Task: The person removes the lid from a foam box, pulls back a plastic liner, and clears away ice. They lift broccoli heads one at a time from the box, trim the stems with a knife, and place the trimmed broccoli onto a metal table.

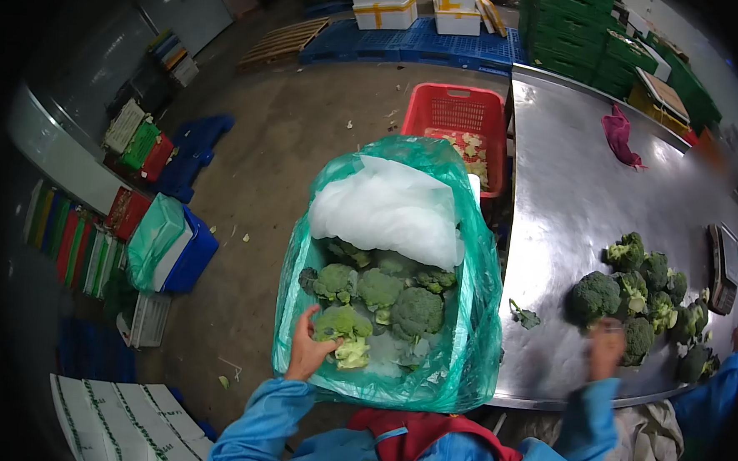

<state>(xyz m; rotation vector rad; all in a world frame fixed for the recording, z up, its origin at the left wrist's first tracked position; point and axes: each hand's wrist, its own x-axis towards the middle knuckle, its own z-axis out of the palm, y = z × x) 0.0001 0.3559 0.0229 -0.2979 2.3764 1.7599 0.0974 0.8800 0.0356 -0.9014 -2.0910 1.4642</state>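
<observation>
A box lined with a green plastic bag holds several broccoli heads, with a white sheet folded over its far end. My left hand is inside the box at its near left, fingers curled around the side of a light green broccoli head. On the metal table to the right, my right hand is blurred beside a group of broccoli heads; its fingers and anything in them cannot be made out.
The steel table bears a scale, a pink cloth and a loose leaf. Beyond the box stands a red crate with scraps. A co-worker's blue sleeve is at the right edge.
</observation>
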